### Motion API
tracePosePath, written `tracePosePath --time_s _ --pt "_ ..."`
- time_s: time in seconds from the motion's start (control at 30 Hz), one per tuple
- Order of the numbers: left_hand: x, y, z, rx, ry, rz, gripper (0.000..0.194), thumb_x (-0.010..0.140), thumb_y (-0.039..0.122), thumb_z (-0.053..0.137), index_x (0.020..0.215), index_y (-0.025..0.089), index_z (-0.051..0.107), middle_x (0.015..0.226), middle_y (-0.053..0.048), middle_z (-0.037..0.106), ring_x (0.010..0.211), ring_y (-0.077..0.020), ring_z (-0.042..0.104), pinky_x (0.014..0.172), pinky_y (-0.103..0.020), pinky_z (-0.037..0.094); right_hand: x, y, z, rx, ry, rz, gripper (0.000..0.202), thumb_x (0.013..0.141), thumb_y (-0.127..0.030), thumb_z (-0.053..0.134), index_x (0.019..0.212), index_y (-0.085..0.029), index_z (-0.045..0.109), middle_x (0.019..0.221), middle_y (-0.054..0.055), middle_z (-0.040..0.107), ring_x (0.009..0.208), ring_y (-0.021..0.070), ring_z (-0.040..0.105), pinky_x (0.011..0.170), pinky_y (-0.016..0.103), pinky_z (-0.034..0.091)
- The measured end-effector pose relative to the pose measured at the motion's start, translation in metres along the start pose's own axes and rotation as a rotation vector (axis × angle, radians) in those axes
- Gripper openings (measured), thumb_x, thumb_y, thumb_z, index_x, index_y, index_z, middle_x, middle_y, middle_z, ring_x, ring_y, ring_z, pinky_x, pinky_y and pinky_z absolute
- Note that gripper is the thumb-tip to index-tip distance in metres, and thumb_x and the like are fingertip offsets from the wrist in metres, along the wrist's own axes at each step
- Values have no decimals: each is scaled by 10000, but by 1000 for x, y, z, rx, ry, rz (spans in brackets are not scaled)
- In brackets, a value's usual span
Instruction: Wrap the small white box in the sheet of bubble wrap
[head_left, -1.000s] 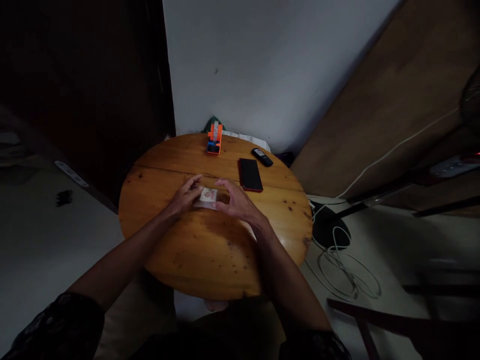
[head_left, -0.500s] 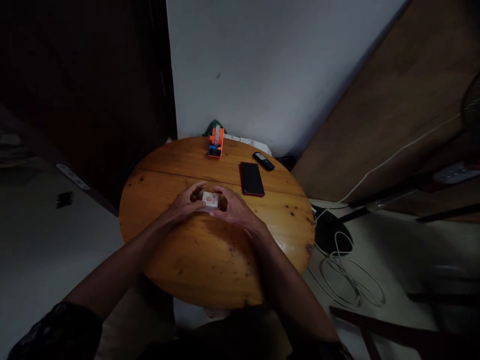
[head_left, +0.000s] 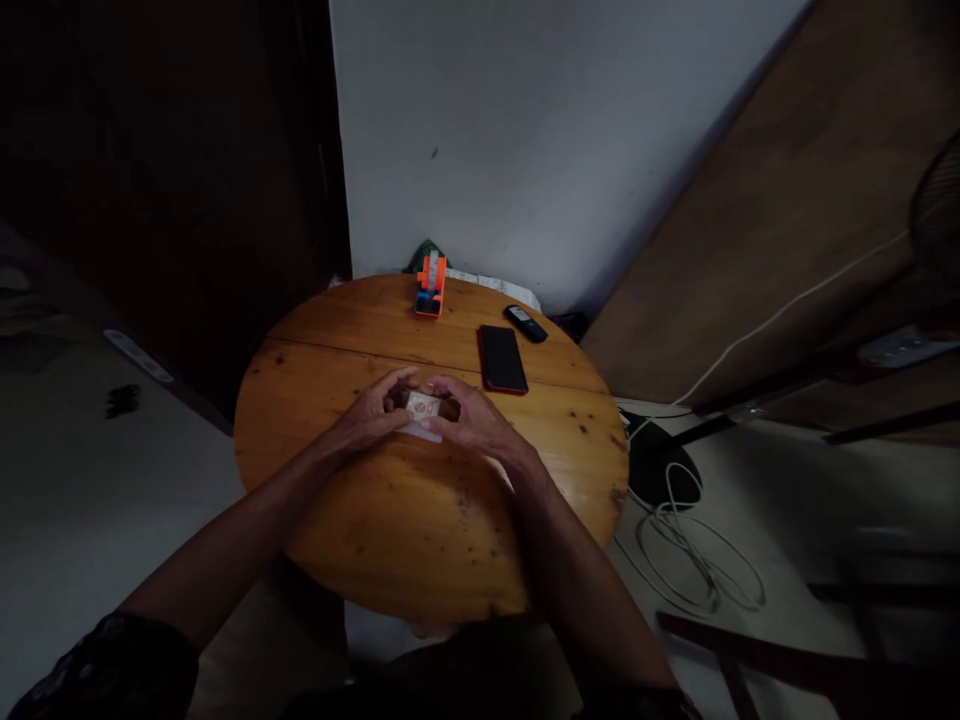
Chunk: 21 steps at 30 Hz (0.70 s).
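Between my two hands, near the middle of the round wooden table [head_left: 420,540], is a small white box [head_left: 424,405] with red print on its top, about the size of a pack of cards. My left hand [head_left: 377,410] grips its left side, thumb on the near edge and fingers curled at the far edge. From the right, my right hand [head_left: 472,418] holds it the same way, its thumb close to the left one. Fingers hide parts of the box's ends and far edge.
Beyond my hands lie a dark tablet-like phone [head_left: 503,359] with a red edge and a black handset [head_left: 526,323]. An orange tape dispenser [head_left: 431,286] stands at the back, near the wall. Right of the table, a coiled cable [head_left: 682,540] lies on the floor by a fan base [head_left: 660,465].
Both thumbs have closed in on the near edge of the box, and the fingertips have come nearer each other at its far side. The view has shifted slightly.
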<state>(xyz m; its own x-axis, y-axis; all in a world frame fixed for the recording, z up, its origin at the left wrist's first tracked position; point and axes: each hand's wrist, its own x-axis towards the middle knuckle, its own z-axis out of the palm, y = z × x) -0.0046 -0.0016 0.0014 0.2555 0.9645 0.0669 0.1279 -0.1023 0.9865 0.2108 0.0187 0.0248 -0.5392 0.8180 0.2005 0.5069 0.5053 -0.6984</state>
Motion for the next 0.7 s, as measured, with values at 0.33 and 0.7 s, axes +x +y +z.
tracePosePath --time_s 0.33,0.7 --pt "1 -4 2 29 20 63 441 685 269 669 1114 194 603 1030 -37 664 874 -176 628 777 -290 496 16 6 17 114 323 -6 195 888 -354 568 853 -222 707 874 26 723 874 200 661 842 332 512" --pt "1 0 3 74 5 75 367 697 307 662 1041 183 631 969 -26 663 828 -157 604 755 -266 477 8 -6 14 -92 270 -135 163 916 -279 629 825 -242 759 909 30 723 950 210 637 925 379 441"
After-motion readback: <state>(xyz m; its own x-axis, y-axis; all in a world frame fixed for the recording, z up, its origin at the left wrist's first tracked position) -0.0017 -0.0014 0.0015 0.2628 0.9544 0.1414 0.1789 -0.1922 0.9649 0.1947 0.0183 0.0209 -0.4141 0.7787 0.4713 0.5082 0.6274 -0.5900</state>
